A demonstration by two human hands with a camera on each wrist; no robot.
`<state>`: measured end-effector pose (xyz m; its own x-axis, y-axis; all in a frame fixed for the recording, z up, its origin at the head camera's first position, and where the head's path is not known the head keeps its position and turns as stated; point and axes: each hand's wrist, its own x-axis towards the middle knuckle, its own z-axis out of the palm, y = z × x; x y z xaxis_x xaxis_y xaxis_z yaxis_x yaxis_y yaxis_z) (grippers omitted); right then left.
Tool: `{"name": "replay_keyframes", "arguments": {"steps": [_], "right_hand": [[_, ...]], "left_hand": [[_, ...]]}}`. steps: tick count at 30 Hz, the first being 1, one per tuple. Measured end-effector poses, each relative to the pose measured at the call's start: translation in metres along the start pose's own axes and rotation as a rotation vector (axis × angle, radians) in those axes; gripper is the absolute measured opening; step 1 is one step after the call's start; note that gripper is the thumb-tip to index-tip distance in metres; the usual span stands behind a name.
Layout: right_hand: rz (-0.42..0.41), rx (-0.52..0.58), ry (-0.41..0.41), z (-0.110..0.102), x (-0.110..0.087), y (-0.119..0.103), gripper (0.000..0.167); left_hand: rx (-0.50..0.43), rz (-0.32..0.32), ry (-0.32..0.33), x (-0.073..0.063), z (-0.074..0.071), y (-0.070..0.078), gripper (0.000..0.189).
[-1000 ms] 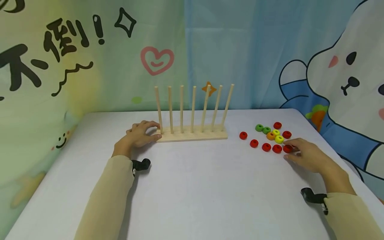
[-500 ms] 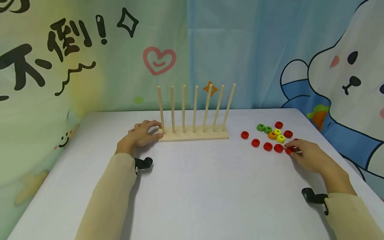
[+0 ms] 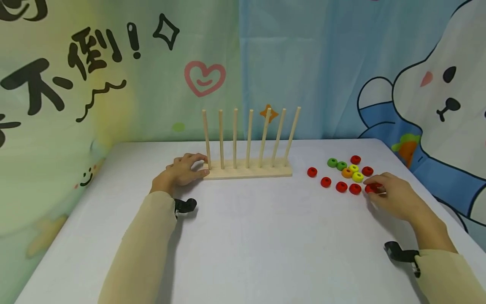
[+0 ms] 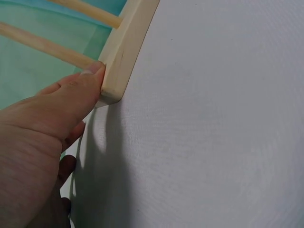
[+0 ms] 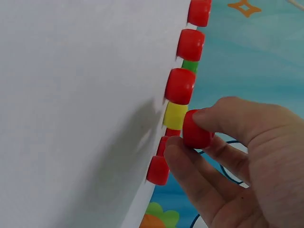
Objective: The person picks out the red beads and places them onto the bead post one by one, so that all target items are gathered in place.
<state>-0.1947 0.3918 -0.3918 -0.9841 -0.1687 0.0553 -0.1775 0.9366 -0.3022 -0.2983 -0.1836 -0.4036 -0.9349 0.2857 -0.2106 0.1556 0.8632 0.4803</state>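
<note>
A wooden peg rack [image 3: 248,171], a flat base with several upright pegs, stands towards the back of the table. At its left end my left hand [image 3: 181,169] holds the base; in the left wrist view the thumb [image 4: 85,88] presses beside the end peg, and the other fingers are partly hidden behind. Off to the right, my right hand [image 3: 396,197] pinches a red bead [image 5: 197,130] between thumb and fingers, slightly above the table in the right wrist view. Around that hand lie several red beads [image 3: 355,188], two green beads [image 3: 332,163], two yellow beads [image 3: 357,177] and an orange bead [image 3: 347,173].
The white table [image 3: 265,245] runs back to a printed curtain [image 3: 281,63] with a cartoon animal at right. Black wrist cameras, such as the one at the left sleeve [image 3: 186,205], stick out over the table.
My right hand has taken a red bead and raised it slightly. My left hand stays on the rack's end. The whole head view has shifted a little to the right.
</note>
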Motion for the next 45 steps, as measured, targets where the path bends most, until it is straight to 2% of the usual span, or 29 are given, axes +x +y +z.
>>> {"name": "replay_keyframes", "arguments": {"steps": [11,18,21,27,31,37,41,45], "right_hand": [[-0.066,0.007,0.155,0.005,-0.002,-0.017,0.029],[-0.120,0.036,0.251,0.006,0.011,-0.032,0.029],[-0.132,0.052,0.282,0.005,0.017,-0.038,0.028],[-0.178,0.071,0.290,0.002,0.023,-0.049,0.027],[-0.179,0.086,0.301,-0.003,0.024,-0.058,0.026],[-0.176,0.116,0.315,-0.009,0.024,-0.066,0.026],[-0.161,0.169,0.320,-0.004,0.025,-0.071,0.025],[-0.182,0.275,0.326,0.002,0.027,-0.080,0.025]], "left_hand": [[0.052,0.009,-0.054,-0.001,-0.001,0.002,0.051],[0.055,-0.010,-0.076,-0.005,-0.006,0.000,0.053],[0.059,0.001,-0.073,-0.005,-0.007,-0.003,0.056],[0.044,0.018,-0.050,-0.005,-0.005,-0.009,0.062],[0.044,0.027,-0.048,-0.005,-0.004,-0.012,0.065],[0.041,0.038,-0.042,-0.003,-0.006,-0.008,0.066],[0.039,0.035,-0.039,-0.001,-0.005,-0.005,0.064],[0.042,0.036,-0.039,0.000,-0.003,-0.005,0.064]]}}
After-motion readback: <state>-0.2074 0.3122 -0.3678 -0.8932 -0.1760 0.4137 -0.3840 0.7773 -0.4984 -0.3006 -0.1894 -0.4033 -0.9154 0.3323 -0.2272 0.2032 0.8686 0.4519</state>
